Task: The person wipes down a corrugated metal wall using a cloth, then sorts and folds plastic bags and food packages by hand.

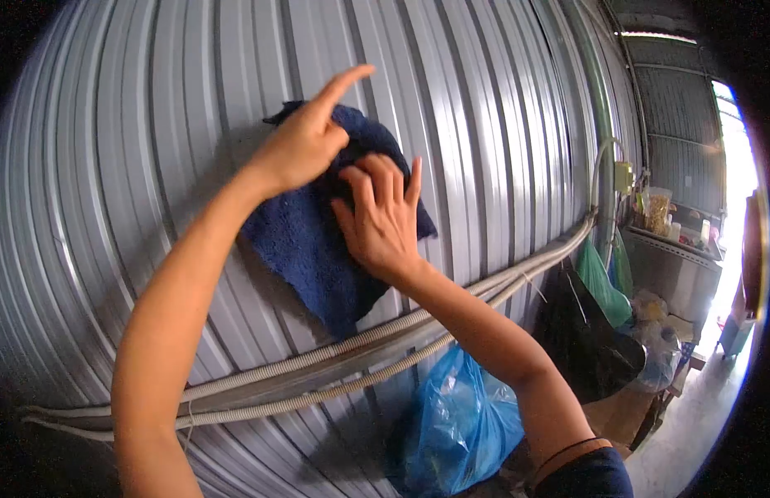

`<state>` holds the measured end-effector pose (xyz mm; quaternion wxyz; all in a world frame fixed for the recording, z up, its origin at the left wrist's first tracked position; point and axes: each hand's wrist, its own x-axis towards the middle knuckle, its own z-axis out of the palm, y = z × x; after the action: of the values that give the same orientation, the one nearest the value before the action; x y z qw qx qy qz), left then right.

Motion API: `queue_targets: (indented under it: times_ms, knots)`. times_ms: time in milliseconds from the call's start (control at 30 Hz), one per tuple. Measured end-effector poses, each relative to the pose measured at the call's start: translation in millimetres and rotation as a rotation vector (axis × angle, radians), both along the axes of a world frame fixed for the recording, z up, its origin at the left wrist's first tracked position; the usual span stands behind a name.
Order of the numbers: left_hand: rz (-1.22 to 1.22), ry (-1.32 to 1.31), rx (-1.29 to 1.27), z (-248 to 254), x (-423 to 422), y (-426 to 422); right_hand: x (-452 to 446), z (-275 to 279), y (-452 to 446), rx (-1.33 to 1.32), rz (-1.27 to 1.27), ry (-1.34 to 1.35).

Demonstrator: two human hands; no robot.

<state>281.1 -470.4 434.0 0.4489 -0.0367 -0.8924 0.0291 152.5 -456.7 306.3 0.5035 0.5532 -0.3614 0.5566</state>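
A: What is in hand now?

B: Both hands work at the dark blue, rough fabric cloth (306,241), in the upper middle of the frame, against the grey, ribbed metal wall (235,66). The left hand (298,149) is at its upper part, 1 finger stretched out, the others folded; if they pinch fabric, I cannot tell.

A: And the right hand (381,228)?

B: It is open, the fingers spread and bent upon the cloth.

A: What would a next move call for?

B: In my judgement, steady pressure — the ribs are raised, so soft fabric must bend into the grooves.

A: Other shapes?

B: Below run 2 pale, corrugated tubes (310,404) (352,334); at bottom centre, a shiny, crumpled blue plastic bag (464,423).
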Motion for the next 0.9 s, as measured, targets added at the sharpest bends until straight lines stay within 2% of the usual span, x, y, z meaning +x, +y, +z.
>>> queue_targets:
  times_ms: [100,167,200,267,333,433,467,500,533,600,633,700,733,767,833,900]
  knots:
    - [0.132,-0.01,-0.16,-7,-1,9,-7,-4,5,0.113,-0.081,0.061]
    - [0.34,-0.081,-0.347,-15,3,25,-14,1,1,0.118,-0.126,0.084]
    - [0.615,-0.188,-0.553,-21,8,50,-19,7,-1,0.125,-0.166,0.114]
    - [0.474,-0.09,-0.942,-28,17,51,-32,23,-7,0.088,-0.236,0.088]
    - [0.319,0.003,-0.918,-27,29,46,-75,56,-38,-0.18,0.017,0.21]
    - [0.364,0.079,-1.059,-12,45,36,-105,123,-50,-0.265,-0.226,0.196]
    - [0.497,0.09,-1.055,-9,46,35,-112,144,-53,-0.311,-0.297,0.196]
    - [0.631,0.104,-1.045,-6,46,33,-122,173,-60,-0.269,-0.365,0.149]
    - [0.626,0.108,-1.045,-3,45,26,-130,196,-66,-0.226,-0.434,0.099]
    - [0.764,0.066,-0.997,-1,41,9,-127,223,-53,0.017,-0.543,-0.069]
    - [0.8,0.07,-0.96,-3,39,1,-124,229,-49,0.059,-0.819,-0.145]
    - [0.822,0.086,-0.967,-5,37,-4,-163,253,-82,0.08,-0.814,-0.13]
    - [0.847,0.108,-0.973,-7,37,-7,-183,253,-96,0.097,-0.809,-0.11]
    - [0.863,0.095,-0.967,-6,38,-8,-199,241,-97,-0.068,-0.791,-0.006]
    - [0.86,0.103,-0.977,-7,38,-11,-184,188,-76,-0.003,-0.775,-0.043]
    - [0.878,0.118,-1.016,-8,38,-12,-192,130,-73,-0.113,-0.464,0.034]
